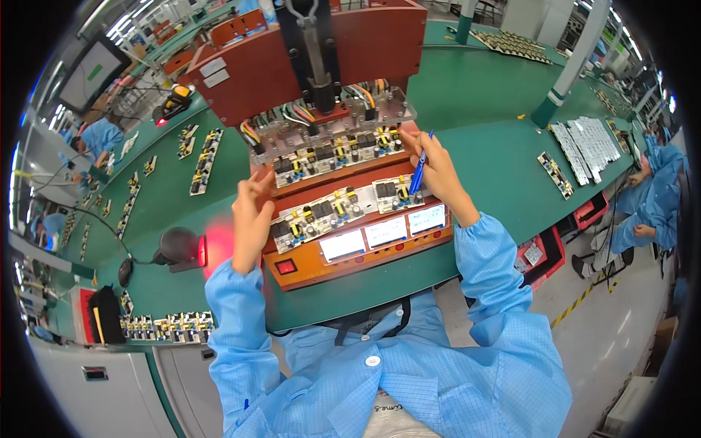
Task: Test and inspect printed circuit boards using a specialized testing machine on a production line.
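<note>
A row of joined circuit boards (339, 155) lies in the orange test fixture (310, 276), under a clear plate with wired probes. My left hand (252, 212) is at the left end of this row, thumb apart from the bent fingers and fingertips close against the board edge; contact is hard to make out. My right hand (438, 171) holds a blue pen (418, 174) slanting down, its fingertips at the row's right end. In front lie a longer board strip (319, 219) and a shorter board piece (394, 193), on the fixture's front ledge above three lit displays (385, 232).
A red upright panel (252, 69) and a metal lever (314, 55) rise behind the fixture. A scanner (181, 248) glows red at left. More board strips (207, 162) lie on the green table (475, 157). Silver strips (593, 150) are stacked at right, near a co-worker (653, 190).
</note>
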Action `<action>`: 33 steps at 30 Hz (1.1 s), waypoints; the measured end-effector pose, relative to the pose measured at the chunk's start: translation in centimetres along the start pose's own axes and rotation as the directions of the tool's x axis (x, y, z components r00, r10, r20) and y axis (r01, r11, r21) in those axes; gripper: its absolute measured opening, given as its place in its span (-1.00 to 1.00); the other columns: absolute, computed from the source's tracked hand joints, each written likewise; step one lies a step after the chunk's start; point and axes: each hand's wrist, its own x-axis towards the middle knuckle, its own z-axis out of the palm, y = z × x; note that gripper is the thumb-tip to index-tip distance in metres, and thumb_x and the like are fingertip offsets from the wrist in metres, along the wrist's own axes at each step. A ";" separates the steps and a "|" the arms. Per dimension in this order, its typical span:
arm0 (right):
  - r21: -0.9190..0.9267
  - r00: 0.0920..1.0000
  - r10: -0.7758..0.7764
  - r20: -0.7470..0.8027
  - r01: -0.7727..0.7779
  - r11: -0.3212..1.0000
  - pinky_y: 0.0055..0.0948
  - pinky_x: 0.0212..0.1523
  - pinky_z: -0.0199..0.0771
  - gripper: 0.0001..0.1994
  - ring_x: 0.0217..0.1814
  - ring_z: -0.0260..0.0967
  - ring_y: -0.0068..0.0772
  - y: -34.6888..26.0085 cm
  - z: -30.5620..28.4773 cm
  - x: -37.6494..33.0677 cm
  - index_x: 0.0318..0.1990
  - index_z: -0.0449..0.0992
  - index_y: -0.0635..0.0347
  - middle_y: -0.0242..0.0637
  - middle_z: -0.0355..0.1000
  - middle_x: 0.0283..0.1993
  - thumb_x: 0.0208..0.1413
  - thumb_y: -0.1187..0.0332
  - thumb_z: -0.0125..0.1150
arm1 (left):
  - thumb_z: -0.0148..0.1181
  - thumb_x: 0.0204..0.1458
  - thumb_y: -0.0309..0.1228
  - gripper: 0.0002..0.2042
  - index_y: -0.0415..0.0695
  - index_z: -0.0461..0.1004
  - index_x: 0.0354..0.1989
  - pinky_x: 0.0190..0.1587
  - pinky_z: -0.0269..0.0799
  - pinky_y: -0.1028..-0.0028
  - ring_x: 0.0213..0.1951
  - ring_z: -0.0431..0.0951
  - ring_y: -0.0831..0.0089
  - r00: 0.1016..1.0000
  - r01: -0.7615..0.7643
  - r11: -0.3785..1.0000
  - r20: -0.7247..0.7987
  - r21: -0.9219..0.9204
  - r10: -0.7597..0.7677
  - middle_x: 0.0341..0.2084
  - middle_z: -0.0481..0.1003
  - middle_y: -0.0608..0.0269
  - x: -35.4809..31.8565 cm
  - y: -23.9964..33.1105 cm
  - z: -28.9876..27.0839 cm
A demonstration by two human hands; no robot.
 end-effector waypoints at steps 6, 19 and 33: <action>0.098 0.869 -0.301 -0.394 0.365 0.926 -0.48 0.00 0.30 -0.77 -0.05 0.42 -0.41 -8.0 -3.8 6.0 -0.42 0.16 0.19 -0.04 0.49 -0.03 0.21 0.41 0.08 | 0.41 -0.24 -0.43 -0.48 -0.18 0.17 -0.18 0.03 0.34 0.28 -0.04 0.48 0.10 0.978 0.152 0.987 0.149 -0.052 -0.143 0.07 0.41 -0.09 -5.5 3.8 -3.5; 0.719 0.902 -0.431 -0.040 0.325 0.614 -0.39 -0.37 0.47 -0.88 -0.33 0.41 -0.46 -22.6 -2.3 24.6 -0.36 0.29 0.15 -0.29 0.44 -0.38 0.15 0.44 0.11 | 0.52 -0.43 -0.47 -0.42 -0.14 0.17 -0.29 -0.08 0.36 0.32 -0.15 0.47 0.21 0.996 0.090 0.995 -0.019 0.037 -0.089 -0.01 0.49 0.10 -6.6 1.2 -1.3; 0.440 0.917 -0.331 -0.223 0.397 0.805 -0.08 -0.05 0.34 -0.28 -0.45 0.33 -0.20 -15.4 5.7 -5.6 -0.10 0.11 0.14 -0.06 0.45 -0.48 0.06 -0.43 -0.39 | 0.53 -0.51 -0.49 -0.43 -0.05 0.13 -0.45 -0.13 0.24 0.42 -0.17 0.48 0.30 0.936 -0.109 0.994 -0.334 0.017 0.109 -0.11 0.55 0.18 -12.0 3.0 -2.0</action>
